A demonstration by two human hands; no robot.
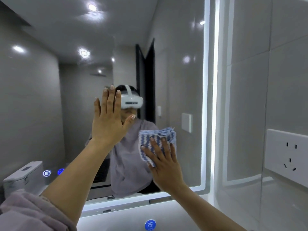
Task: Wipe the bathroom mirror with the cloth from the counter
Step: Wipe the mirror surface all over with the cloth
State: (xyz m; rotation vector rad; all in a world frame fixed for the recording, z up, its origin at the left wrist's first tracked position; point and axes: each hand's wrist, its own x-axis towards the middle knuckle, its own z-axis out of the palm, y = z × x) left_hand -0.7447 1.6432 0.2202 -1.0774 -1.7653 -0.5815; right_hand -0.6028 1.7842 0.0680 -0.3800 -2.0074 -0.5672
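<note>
The large bathroom mirror (pixel 50 100) fills most of the view, with a lit strip along its right and bottom edges. My right hand (pixel 164 164) lies flat with straight fingers on a folded blue-and-white striped cloth (pixel 155 139), pressing it against the lower right part of the glass. My left hand (pixel 108 120) is raised with its fingers straight and spread, palm flat toward the mirror at its centre, holding nothing. The glass reflects a person in a grey top wearing a white headset.
A white wall socket (pixel 290 155) sits on the tiled wall right of the mirror. Two blue touch icons (pixel 47 173) glow at the mirror's lower left. A round blue tap marker (pixel 150 225) shows at the bottom edge, below the mirror.
</note>
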